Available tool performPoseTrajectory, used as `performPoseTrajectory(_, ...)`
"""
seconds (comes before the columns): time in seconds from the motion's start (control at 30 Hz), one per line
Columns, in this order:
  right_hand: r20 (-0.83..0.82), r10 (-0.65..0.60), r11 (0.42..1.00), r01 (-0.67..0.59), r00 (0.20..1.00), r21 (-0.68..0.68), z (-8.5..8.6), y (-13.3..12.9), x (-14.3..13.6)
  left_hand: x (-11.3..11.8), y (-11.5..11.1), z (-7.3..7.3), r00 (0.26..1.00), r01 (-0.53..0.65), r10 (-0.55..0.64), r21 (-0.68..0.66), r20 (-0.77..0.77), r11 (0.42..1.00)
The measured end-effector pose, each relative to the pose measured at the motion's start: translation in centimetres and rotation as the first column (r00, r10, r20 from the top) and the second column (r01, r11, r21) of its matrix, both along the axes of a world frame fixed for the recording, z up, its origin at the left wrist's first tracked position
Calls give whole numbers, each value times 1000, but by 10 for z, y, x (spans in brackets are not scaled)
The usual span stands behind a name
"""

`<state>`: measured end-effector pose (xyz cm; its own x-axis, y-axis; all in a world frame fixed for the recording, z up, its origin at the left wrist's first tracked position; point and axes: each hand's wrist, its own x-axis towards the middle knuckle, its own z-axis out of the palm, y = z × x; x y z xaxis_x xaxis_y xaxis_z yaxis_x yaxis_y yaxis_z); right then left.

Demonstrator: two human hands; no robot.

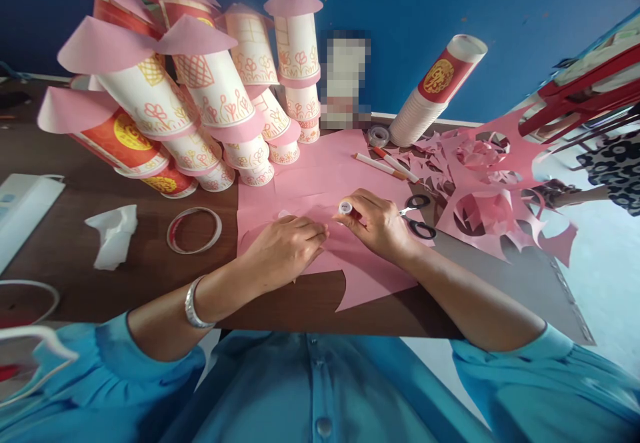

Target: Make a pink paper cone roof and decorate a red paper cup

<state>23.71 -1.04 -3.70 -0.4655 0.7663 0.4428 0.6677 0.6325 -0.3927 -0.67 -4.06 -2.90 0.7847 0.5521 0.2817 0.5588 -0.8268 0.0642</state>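
Note:
My right hand [379,222] is closed around a small white tube [345,208], perhaps a glue stick, with its round end facing me. My left hand [287,248] has its fingers bent and pressed together just to the left. Whatever these fingers pinch is hidden from me. Both hands are over a large pink paper sheet [320,156] with a curved cut along its near edge. Black-handled scissors [419,216] lie beside my right wrist.
Paper-cup towers [295,50] with pink cone roofs crowd the back left. A cup stack [425,100] leans at the back right, near pink scraps [480,183], pencils [383,165] and a clear tape roll [379,136]. Crumpled tissue [114,236] and a tape ring [194,231] lie left.

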Motion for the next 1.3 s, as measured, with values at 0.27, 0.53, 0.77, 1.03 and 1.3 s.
performPoseTrajectory(0.27, -1, -31, 998, 31, 1000, 46, 1, 3, 7, 0, 0, -2, 1000, 1, -1, 11, 30, 1000)
performPoseTrajectory(0.53, -22, -39, 998, 41, 999, 58, -1, 5, 11, 0, 0, -3, 999, -4, 3, 19, 40, 1000)
performPoseTrajectory(0.77, -167, -115, 971, 147, 979, 190, 23, 0, 18, 0, 0, -3, 1000, 3, -5, 64, 26, 998)
performPoseTrajectory(1.03, -55, 50, 998, -48, 997, 43, 2, -8, -9, 2, 0, 1, 1000, 14, -14, 73, -3, 997)
performPoseTrajectory(1.3, -8, 20, 1000, -20, 1000, -5, 2, 0, -1, 1, 0, -3, 1000, 15, -16, 70, 22, 997)
